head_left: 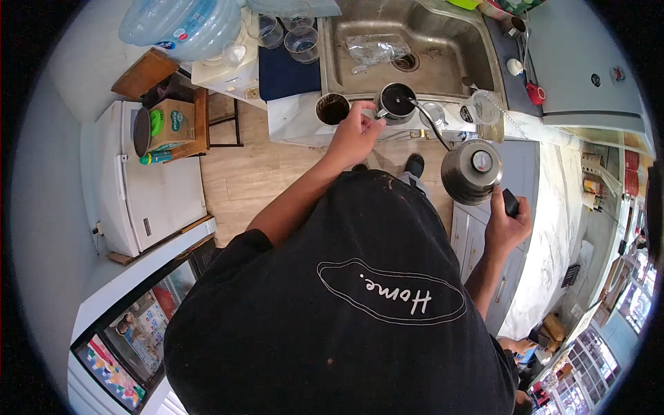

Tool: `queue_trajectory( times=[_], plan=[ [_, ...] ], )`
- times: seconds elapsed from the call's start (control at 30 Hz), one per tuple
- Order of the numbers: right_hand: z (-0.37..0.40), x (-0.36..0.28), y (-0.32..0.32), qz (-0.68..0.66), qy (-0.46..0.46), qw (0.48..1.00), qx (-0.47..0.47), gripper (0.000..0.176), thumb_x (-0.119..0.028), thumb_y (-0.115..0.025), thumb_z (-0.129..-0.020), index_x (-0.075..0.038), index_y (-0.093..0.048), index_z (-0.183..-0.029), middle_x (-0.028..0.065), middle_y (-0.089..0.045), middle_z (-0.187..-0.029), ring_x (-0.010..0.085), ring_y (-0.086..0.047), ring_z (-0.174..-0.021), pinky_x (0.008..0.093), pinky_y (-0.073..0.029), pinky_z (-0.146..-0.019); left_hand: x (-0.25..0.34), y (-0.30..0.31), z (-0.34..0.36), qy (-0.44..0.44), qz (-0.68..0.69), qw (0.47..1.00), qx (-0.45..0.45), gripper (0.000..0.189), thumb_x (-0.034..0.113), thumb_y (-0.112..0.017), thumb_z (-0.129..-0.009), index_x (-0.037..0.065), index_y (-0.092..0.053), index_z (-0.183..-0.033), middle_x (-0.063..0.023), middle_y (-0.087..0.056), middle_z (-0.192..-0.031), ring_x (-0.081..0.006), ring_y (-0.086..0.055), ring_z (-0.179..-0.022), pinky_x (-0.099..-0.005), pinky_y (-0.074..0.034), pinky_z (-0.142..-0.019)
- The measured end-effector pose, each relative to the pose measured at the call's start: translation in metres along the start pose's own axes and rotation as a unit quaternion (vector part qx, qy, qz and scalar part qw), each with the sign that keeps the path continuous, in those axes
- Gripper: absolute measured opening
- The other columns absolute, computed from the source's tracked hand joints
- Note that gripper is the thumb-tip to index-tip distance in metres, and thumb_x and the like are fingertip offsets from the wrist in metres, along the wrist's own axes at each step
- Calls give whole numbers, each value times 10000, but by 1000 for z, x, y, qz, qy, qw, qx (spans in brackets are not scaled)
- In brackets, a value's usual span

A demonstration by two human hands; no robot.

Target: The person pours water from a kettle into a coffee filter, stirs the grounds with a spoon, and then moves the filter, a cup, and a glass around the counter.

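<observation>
Between pinching fingertips of the palm-down left hand (354, 137) sits a cup's handle (381, 113); the right hand (509, 227) curls round a kettle's black handle (511, 203), partly hiding it.

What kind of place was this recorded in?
Most likely a kitchen or drinks-preparation area, perhaps in a small café: there is a steel sink set in the counter, a large water bottle and a gooseneck kettle in the right hand.

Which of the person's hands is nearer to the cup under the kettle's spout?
Left. The left hand is right beside the cup, fingers at its handle; the right hand is farther off, at the handle of the kettle.
</observation>
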State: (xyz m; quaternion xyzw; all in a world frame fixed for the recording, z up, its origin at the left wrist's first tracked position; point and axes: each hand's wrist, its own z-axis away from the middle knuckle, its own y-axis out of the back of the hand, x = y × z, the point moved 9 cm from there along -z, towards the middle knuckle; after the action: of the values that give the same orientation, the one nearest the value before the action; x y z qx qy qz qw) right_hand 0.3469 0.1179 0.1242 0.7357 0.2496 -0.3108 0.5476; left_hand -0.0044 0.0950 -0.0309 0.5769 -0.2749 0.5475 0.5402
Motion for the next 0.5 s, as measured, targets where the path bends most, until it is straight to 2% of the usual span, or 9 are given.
queue_trajectory(
  times=[0.07,0.17,0.5],
  plan=[
    [0,5,3,4,-3,1000,1,307,-192,-834,-803,-4,-617,-697,-39,-535,-589,52,-440,-573,234,-366,-521,0,0,-1,1,8,1000,2,410,256,-680,-925,42,-496,-1223,-148,-676,-864,-238,-659,-773,-367,-520,-733],
    [1,5,7,-13,-20,1000,19,339,-180,-835,-813,-30,-565,-673,-75,-432,-602,42,-349,-573,228,-275,-513,1,-1,-2,2,10,1000,1,393,256,-671,-931,45,-495,-1213,-141,-669,-841,-237,-658,-758,-371,-518,-726],
    [4,6,15,4,11,1000,18,345,-181,-839,-810,-37,-558,-671,-77,-437,-601,42,-354,-575,223,-277,-516,-13,-4,-6,12,0,1000,22,311,283,-651,-944,51,-556,-1128,-132,-659,-791,-247,-651,-715,-381,-509,-673]
  ],
)
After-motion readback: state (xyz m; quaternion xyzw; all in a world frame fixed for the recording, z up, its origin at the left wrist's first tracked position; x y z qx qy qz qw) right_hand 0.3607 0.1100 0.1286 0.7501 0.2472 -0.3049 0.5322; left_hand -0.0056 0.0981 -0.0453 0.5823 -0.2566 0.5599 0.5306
